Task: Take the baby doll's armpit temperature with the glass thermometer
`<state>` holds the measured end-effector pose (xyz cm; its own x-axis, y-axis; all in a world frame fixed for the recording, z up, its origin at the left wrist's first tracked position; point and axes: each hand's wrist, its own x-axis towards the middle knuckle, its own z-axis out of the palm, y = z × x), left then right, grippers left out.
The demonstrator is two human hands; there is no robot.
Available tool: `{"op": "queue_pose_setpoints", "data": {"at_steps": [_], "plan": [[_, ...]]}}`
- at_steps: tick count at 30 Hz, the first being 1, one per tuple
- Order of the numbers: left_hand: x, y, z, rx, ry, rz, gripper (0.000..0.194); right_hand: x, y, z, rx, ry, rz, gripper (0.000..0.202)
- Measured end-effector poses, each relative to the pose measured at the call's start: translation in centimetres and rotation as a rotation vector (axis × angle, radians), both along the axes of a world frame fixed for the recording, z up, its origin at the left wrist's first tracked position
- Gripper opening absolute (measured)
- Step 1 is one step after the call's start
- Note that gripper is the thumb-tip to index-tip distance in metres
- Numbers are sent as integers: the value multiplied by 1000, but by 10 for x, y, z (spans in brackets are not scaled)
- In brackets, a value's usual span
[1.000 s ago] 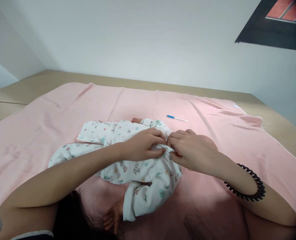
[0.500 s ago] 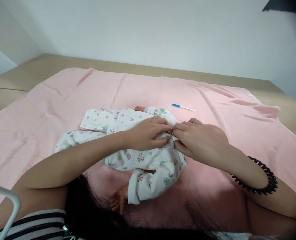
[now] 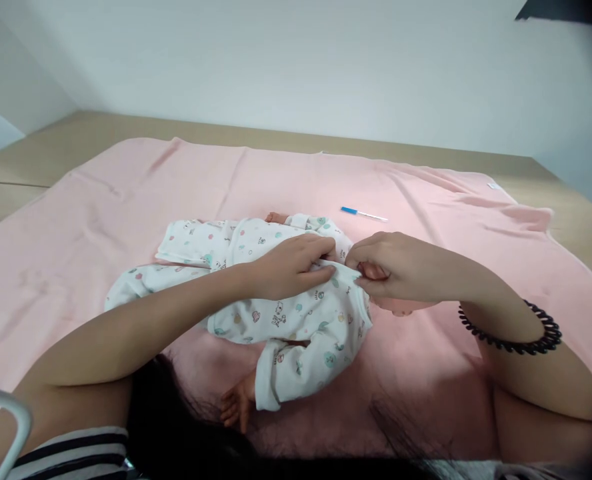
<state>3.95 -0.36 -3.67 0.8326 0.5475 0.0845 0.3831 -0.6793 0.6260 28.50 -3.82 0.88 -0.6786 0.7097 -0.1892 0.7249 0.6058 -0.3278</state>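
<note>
A baby doll (image 3: 239,403) lies on its back, its head toward the right and mostly hidden behind my right hand. It wears a white baby shirt (image 3: 281,320) with small coloured prints, and matching pants (image 3: 191,243). My left hand (image 3: 296,267) rests on the chest, thumb and fingers closed on the shirt's front near the neck. Just beside it, my right hand (image 3: 391,267) is curled with its fingertips pinching the shirt's neckline, raising the edge slightly. The fastening at the neck cannot be made out.
A pink blanket (image 3: 176,180) spreads under the doll on a wooden table (image 3: 111,123). A thin blue-and-clear thermometer-like stick (image 3: 363,214) lies beyond the doll. A pale wall (image 3: 296,73) stands behind. Dark hair (image 3: 186,427) hangs at the bottom.
My right hand has moved slightly away from my left and turned, its wrist higher, with the neckline edge now showing between the hands. My left hand has stayed almost in place.
</note>
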Motion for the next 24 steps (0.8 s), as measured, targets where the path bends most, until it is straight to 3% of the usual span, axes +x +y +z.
{"op": "queue_pose_setpoints", "data": {"at_steps": [5,24], "plan": [[1,0,2,-36,9,8,18,2,2,4,-71,41,15,10],[3,1,-1,-34,-75,22,8,-1,0,0,12,40,38,17]]}}
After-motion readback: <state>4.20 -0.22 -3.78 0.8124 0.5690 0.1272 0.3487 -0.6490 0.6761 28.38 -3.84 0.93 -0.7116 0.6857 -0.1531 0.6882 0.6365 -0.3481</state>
